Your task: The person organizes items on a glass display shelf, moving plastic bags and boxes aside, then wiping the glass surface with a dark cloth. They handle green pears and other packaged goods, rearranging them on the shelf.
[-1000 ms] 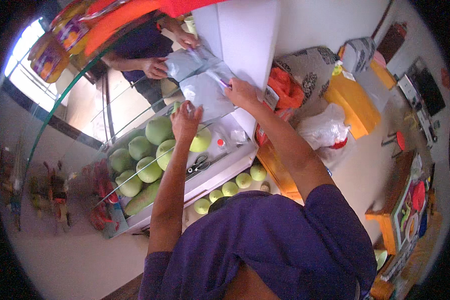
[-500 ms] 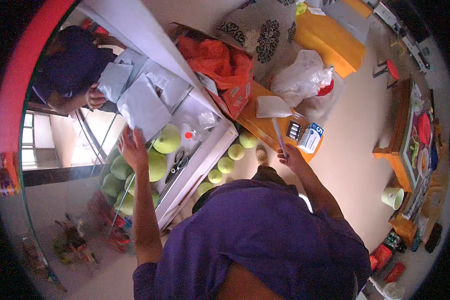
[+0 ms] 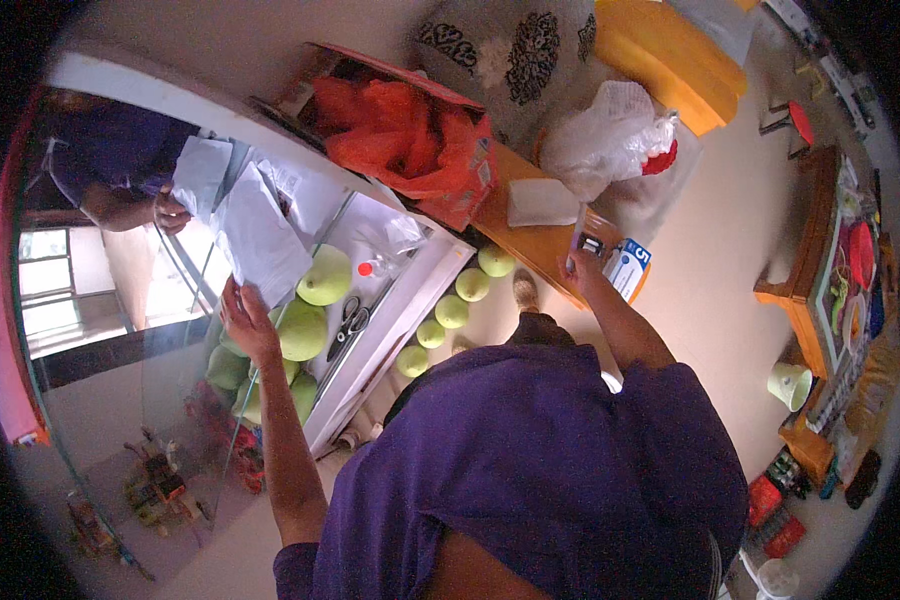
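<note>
My left hand [image 3: 250,315] has its fingers closed on the lower edge of a white paper-like sheet [image 3: 260,235], which stands tilted over a lit white shelf. My right hand [image 3: 584,270] grips a thin flat piece with a pale edge [image 3: 577,232], perhaps clear plastic; its kind is unclear. Just beyond it a white folded packet [image 3: 542,203] rests on an orange wooden table [image 3: 520,250]. A blue-and-white box [image 3: 627,268] stands beside that hand. Large green pomelo-like fruits [image 3: 324,276] sit below the sheet, near black-handled scissors [image 3: 348,325].
A mirror [image 3: 70,290] on the left reflects the sheet and an arm. Clear plastic with a red cap [image 3: 365,269] lies on the shelf. More green fruits [image 3: 452,311] line the floor beside it. A red bag [image 3: 400,135] and a white plastic bag [image 3: 610,140] stand farther off.
My right hand has moved up and slightly right, and the thin piece now shows more of its flat face. The left hand has shifted slightly left and down with the sheet.
</note>
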A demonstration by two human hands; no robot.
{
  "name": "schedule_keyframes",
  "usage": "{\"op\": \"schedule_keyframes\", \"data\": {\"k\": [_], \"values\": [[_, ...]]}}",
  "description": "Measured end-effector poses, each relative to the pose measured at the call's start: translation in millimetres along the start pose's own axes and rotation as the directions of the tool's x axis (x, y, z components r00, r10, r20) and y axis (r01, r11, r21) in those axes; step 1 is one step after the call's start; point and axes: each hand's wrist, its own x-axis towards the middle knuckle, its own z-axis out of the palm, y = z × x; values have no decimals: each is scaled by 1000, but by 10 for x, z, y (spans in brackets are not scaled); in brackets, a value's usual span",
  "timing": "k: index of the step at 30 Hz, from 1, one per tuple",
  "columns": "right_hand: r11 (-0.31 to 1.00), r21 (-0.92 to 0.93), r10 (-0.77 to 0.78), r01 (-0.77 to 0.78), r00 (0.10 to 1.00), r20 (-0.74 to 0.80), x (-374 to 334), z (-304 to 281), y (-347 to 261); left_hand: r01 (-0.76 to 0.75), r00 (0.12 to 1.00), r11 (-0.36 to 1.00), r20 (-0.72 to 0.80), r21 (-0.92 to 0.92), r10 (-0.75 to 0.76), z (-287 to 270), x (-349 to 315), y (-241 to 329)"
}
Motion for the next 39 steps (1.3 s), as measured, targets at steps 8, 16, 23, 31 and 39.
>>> {"op": "schedule_keyframes", "data": {"k": [8, 16, 23, 31, 39], "values": [[998, -58, 17, -29, 979, -205, 123, 183, 116, 6, 1000, 999, 19, 36, -7, 10, -22, -81], [762, -642, -285, 85, 934, -215, 389, 230, 251, -22, 1000, 998, -6, 55, 22, 3, -16, -64], [171, -915, -449, 364, 856, 257, 1132, -434, 482, 12, 1000, 995, 1, 100, -12, 30, -41, -108], [59, -945, -336, 322, 898, 285, 361, 47, -89, 0, 1000, 999, -29, 42, 1, -76, -62, 4], [-73, -635, -328, 769, 583, 743, -1650, 2121, -732, 84, 996, 990, 32, 116, -89, -169, 11, 84]]}}
